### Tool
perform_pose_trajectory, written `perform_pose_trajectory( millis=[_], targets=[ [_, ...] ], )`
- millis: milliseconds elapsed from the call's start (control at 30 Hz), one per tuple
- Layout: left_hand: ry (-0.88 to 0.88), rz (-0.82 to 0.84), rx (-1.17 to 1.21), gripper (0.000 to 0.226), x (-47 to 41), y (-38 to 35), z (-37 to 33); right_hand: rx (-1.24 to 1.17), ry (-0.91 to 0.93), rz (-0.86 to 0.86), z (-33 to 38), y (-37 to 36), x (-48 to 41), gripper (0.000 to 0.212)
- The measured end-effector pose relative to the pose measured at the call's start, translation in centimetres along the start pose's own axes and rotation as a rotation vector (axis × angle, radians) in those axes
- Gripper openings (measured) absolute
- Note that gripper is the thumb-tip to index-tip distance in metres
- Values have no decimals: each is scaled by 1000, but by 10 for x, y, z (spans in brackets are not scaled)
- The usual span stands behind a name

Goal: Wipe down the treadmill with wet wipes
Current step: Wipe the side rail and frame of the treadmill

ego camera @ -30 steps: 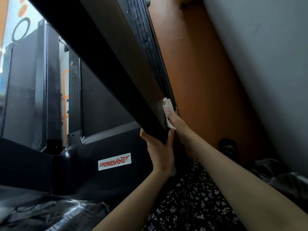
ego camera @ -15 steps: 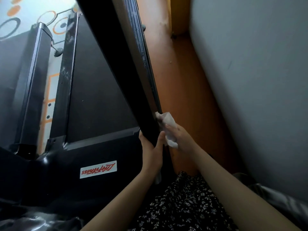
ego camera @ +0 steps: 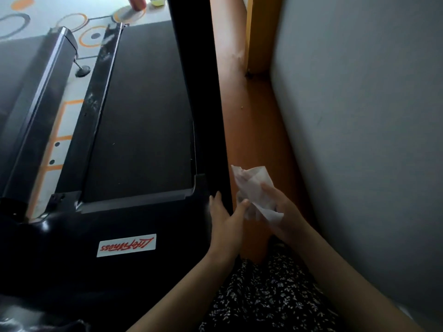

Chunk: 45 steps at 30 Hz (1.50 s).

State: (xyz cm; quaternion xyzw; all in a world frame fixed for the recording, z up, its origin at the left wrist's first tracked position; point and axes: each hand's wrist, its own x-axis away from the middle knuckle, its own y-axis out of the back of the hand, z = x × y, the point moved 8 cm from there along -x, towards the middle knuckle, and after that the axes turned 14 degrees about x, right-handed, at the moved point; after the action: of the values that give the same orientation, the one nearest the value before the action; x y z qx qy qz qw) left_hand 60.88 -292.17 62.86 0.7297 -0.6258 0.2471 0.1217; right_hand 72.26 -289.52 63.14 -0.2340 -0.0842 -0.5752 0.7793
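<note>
The black treadmill (ego camera: 134,130) fills the left half of the view, its dark belt running away from me. A black upright bar (ego camera: 203,104) of the treadmill rises down the middle. My left hand (ego camera: 225,219) wraps around the bar's lower end, fingers on the left side and thumb on the right. Just right of the bar, my right hand (ego camera: 282,212) grips a crumpled white wet wipe (ego camera: 254,188). The wipe sits close beside the bar; I cannot tell if it touches.
A grey wall (ego camera: 359,140) closes in on the right, with a narrow strip of orange floor (ego camera: 259,130) between it and the treadmill. A white logo sticker (ego camera: 126,245) sits on the motor cover. Patterned floor (ego camera: 60,17) lies at the top left.
My right hand with the wipe has slid down the bar and come away to its right side. My left hand keeps its hold on the bar. The view has tilted toward the belt.
</note>
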Motion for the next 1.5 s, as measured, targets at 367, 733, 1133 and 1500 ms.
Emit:
perform_pose_trajectory(
  millis=[367,733,1133,1500],
  targets=[
    [30,95,133,46,20,-30,-27,35,81,7,35,-11,14,70],
    [-61,-1,89,22,11,-45,-43,50,84,6,46,17,10,70],
    [-166,-204,99,14,-33,-123,-74,387,152,-81,115,128,-16,25],
    [-183,-222,128,14,-92,-208,-105,786,410,-29,202,202,-66,37]
  ],
)
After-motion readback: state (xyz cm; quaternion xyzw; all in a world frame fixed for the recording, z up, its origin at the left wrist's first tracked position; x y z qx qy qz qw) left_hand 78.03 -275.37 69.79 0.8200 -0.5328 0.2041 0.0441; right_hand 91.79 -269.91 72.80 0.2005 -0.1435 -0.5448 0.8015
